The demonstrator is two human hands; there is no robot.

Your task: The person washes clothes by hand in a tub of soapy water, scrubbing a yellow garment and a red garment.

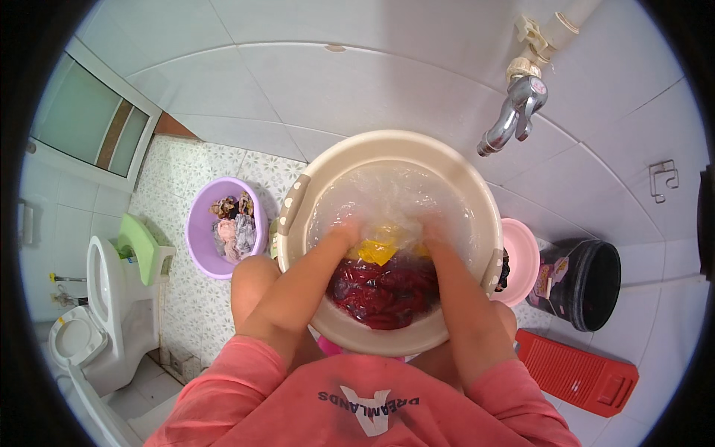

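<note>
A large beige plastic basin (385, 141) of cloudy water stands between my knees. Both my left hand (347, 228) and my right hand (434, 226) are sunk in the water, blurred by splashes, so their fingers cannot be made out. Between them a yellow piece of cloth (378, 252) breaks the surface. Dark red wet cloth (385, 290) is bunched in the near half of the basin, close to both wrists. Whether either hand grips the fabric is hidden.
Left of the basin sits a purple tub (196, 234) holding clothes (234, 232). On the right are a pink basin (522, 262), a black bucket (575, 288) and a red plastic washboard (578, 371). A metal tap (511, 114) juts from the wall. A toilet (120, 318) stands far left.
</note>
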